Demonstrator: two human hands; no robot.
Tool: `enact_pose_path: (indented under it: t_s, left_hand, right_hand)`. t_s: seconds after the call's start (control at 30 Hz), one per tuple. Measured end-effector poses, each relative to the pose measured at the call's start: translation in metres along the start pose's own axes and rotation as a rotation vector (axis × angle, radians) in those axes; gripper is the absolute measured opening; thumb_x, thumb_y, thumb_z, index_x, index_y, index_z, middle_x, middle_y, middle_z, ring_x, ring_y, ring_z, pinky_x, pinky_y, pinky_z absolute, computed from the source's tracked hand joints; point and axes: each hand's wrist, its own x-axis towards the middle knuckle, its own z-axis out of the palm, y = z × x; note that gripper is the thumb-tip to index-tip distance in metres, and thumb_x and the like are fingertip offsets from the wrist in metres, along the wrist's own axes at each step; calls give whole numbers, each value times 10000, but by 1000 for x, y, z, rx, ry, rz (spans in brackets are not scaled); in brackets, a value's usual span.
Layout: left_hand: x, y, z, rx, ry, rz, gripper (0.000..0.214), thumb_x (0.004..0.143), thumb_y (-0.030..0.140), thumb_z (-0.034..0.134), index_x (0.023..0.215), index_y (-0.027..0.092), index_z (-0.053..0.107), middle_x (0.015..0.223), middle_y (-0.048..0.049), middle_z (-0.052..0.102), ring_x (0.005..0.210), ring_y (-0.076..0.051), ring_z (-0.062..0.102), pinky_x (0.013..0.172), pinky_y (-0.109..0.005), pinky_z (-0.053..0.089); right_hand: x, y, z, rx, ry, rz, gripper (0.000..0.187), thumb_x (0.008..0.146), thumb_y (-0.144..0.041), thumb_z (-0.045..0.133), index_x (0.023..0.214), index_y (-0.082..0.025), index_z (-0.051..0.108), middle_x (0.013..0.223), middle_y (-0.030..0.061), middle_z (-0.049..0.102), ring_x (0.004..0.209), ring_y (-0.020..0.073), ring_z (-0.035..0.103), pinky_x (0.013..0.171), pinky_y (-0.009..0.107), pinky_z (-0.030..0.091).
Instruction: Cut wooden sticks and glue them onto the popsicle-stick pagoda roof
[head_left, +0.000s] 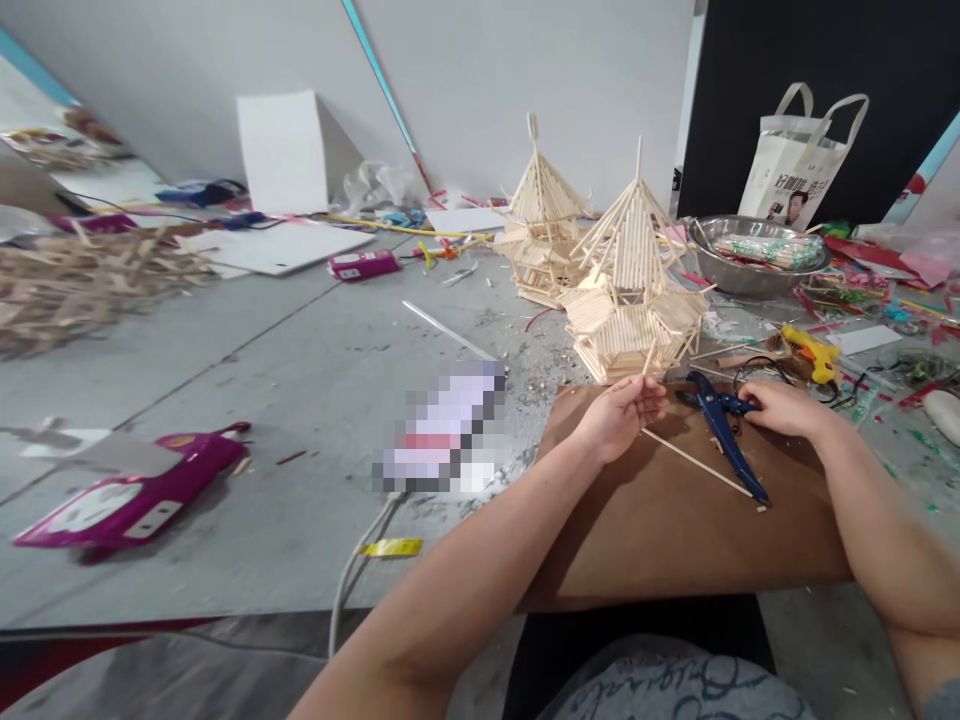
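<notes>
My left hand (624,415) is closed in a pinch around a thin wooden stick (651,358), right in front of the nearer stick-built pagoda model (634,320). To its right, my right hand (784,408) curls its fingers at the end of a dark blue hand tool (726,440), which looks like a cutter with long handles. My fingers partly hide that end. Beneath both hands lies a brown board (675,530). A longer thin stick (697,462) crosses the board between my left hand and the tool.
Behind stands a second stick pagoda (541,220). A metal bowl (757,270) and yellow glue gun (811,352) lie to the right among scraps. Leftward are a blurred phone (442,420) with a cable, a magenta packet (150,500) and a stick pile (82,275).
</notes>
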Motion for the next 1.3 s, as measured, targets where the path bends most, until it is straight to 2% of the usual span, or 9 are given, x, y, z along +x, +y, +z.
enact_pose_path:
  t_s: [0.13, 0.4, 0.6, 0.73, 0.83, 0.93, 1.03, 1.13, 1.3]
  left_hand:
    - [-2, 0, 1, 56, -9, 27, 124, 765, 241, 576, 701, 135, 566, 746, -45, 626, 660, -129, 601, 645, -273, 471]
    - [-5, -8, 6, 104, -68, 78, 174, 720, 290, 635, 694, 127, 580, 845, -43, 624, 701, -128, 594, 679, -290, 459]
    - [-11, -7, 12, 133, -114, 85, 206, 686, 326, 665, 697, 137, 582, 859, -37, 621, 722, -126, 585, 663, -275, 452]
    - [-10, -8, 12, 194, -119, 130, 258, 662, 372, 679, 693, 136, 580, 795, -24, 617, 673, -108, 573, 633, -252, 444]
    - [-9, -9, 10, 281, -81, 171, 290, 671, 420, 660, 695, 141, 582, 651, 6, 584, 565, -85, 536, 570, -227, 415]
    - [-11, -11, 13, 318, -101, 218, 308, 656, 439, 670, 701, 144, 595, 680, 3, 593, 588, -84, 539, 587, -226, 416]
    - [-19, -13, 21, 318, -242, 204, 308, 633, 427, 697, 706, 138, 620, 800, -23, 614, 731, -105, 563, 700, -244, 432]
    - [-27, -15, 27, 299, -359, 107, 306, 638, 422, 698, 660, 131, 604, 804, -28, 605, 748, -114, 576, 739, -262, 429]
    - [-31, -13, 29, 249, -393, 35, 308, 647, 407, 696, 667, 130, 563, 750, -14, 580, 573, -76, 541, 596, -235, 410]
  right_hand:
    - [1, 0, -1, -2, 52, 0, 132, 774, -307, 472, 822, -208, 545, 847, 49, 630, 760, 181, 563, 648, 276, 376]
    - [4, 11, -1, 332, 160, -33, 267, 763, -362, 489, 948, -183, 556, 956, 68, 638, 865, 203, 587, 775, 319, 420]
    - [-5, 15, -9, 643, 66, -69, 362, 702, -397, 584, 995, -185, 599, 995, 41, 648, 884, 197, 585, 809, 317, 425]
    - [-10, 16, -13, 990, 50, -68, 277, 638, -360, 663, 847, -185, 615, 659, -10, 599, 570, 114, 512, 549, 250, 392]
    - [-8, 6, -11, 1392, 92, -80, 214, 606, -365, 661, 669, -191, 554, 454, -58, 413, 407, 72, 342, 415, 231, 256]
    - [-4, -13, -7, 1665, 185, -95, 330, 577, -493, 651, 639, -195, 524, 519, -41, 432, 421, 73, 342, 395, 231, 233]
    - [0, -31, -4, 1745, 275, -110, 444, 547, -596, 657, 716, -205, 532, 601, -42, 441, 439, 63, 346, 375, 212, 208]
    - [1, -45, -2, 1723, 295, -61, 441, 521, -540, 722, 723, -199, 529, 602, -55, 429, 434, 48, 351, 360, 190, 210]
    - [-1, -56, -2, 1770, 260, -49, 321, 579, -423, 733, 695, -186, 549, 582, -60, 430, 436, 38, 368, 352, 169, 249]
